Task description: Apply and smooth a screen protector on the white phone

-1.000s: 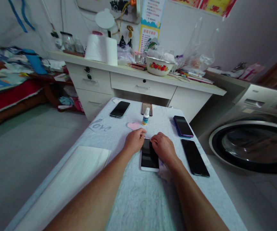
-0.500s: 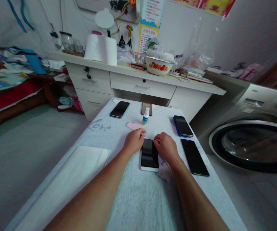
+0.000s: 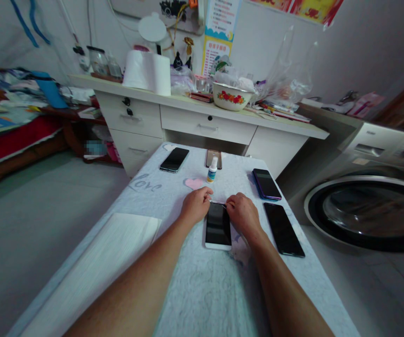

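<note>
A white-framed phone (image 3: 218, 227) with a dark screen lies flat on the table between my hands. My left hand (image 3: 197, 204) is closed, thumb and fingertips gripping the phone's upper left corner. At the upper right corner is my right hand (image 3: 243, 213), its fingers pinched together. A thin pale line shows by those fingertips, too small to make out. Just beyond the phone stands a small white spray bottle (image 3: 212, 170) with a blue and yellow label. Behind the bottle lies a brownish gold phone (image 3: 213, 159).
A dark phone (image 3: 174, 159) lies at the far left of the table. On the right are stacked phones (image 3: 267, 184) and a large black phone (image 3: 284, 229). A whitish flat sheet (image 3: 97, 271) covers the left edge. Beyond are a white desk (image 3: 188, 117) and a washing machine (image 3: 366, 187).
The fingertips of my right hand have shifted slightly to the right, away from the phone's top edge. My left hand, the phone and the bottle stay in place.
</note>
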Demonstrator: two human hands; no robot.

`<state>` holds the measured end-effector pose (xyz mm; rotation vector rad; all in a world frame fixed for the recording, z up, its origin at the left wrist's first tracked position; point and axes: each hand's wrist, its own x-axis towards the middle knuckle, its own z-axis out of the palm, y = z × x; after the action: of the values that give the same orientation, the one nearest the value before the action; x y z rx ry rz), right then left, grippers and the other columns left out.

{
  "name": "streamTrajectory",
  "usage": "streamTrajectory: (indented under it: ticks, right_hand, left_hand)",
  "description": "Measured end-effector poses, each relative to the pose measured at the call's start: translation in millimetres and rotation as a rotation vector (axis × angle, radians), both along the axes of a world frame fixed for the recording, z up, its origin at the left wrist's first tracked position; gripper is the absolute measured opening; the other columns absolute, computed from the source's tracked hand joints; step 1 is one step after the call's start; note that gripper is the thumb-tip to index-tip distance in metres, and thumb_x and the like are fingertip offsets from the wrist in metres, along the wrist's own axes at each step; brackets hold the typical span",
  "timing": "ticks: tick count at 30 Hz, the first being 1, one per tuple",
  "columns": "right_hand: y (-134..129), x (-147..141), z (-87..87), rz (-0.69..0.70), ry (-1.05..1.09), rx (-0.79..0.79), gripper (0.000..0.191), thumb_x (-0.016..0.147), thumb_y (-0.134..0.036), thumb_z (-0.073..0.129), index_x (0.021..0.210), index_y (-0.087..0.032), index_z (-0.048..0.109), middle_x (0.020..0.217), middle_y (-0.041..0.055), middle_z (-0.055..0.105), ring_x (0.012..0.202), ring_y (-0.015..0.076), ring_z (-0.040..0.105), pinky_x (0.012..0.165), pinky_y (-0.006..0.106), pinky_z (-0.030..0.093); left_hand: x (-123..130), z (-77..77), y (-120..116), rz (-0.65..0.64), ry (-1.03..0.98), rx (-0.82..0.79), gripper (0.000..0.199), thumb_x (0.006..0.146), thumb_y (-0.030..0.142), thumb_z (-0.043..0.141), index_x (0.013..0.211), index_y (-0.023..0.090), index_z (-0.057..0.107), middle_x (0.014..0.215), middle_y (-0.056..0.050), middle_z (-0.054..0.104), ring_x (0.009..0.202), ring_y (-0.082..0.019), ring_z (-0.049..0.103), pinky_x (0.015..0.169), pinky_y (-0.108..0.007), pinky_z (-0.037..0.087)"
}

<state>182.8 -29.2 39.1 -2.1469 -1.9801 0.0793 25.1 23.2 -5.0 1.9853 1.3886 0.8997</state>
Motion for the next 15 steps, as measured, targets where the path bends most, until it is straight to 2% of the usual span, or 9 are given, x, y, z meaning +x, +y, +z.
streamTrajectory:
  ticks: [15]
  right_hand:
    - [-2.5, -11.1, 3.7, 0.087, -0.02, -0.023, 0.027, 0.093, -0.023, 0.042, 0.092, -0.021, 0.069, 0.096, 0.0052, 0.062, 0.084, 0.0141, 0.059, 0.07, 0.025, 0.036]
  left_hand:
    - [0.6, -0.8, 0.9, -0.005, 0.029, 0.001, 0.03, 0.077, 0.009, 0.048, 0.1, 0.021, 0.063, 0.085, 0.0, 0.07, 0.078, -0.014, 0.063, 0.072, -0.023, 0.045]
